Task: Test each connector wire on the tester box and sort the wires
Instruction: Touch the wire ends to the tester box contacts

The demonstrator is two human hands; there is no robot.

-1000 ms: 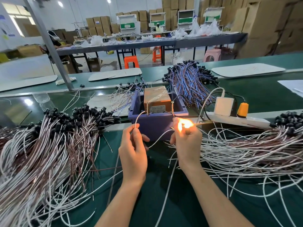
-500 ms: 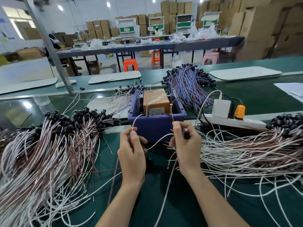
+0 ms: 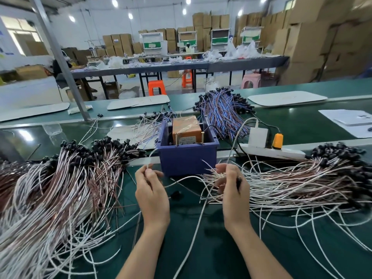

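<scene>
Because the right pile sprawled loose across the surface, its bare ends fanned right up to the right grip, the likeliest slip was a tangle. Any pull there could drag neighbouring strands along, or let a tested wire fall back among untested ones. The left pile, well apart on the other side, lay just as loose, so a careless toss could spoil the sort. The blue box stood between the piles, just beyond both grips, with two upright posts at its front rim. Stray ends springing up from the right pile might touch them and give a false reading.

The left grip was raised near the box's left corner, its back toward the camera, thumb and fingertips pinched on a thin white wire. The right grip was curled, fingers dug in among the pile's ends, and held a black connector tucked between them. Whether that connector belonged to the same wire could not be told.
</scene>
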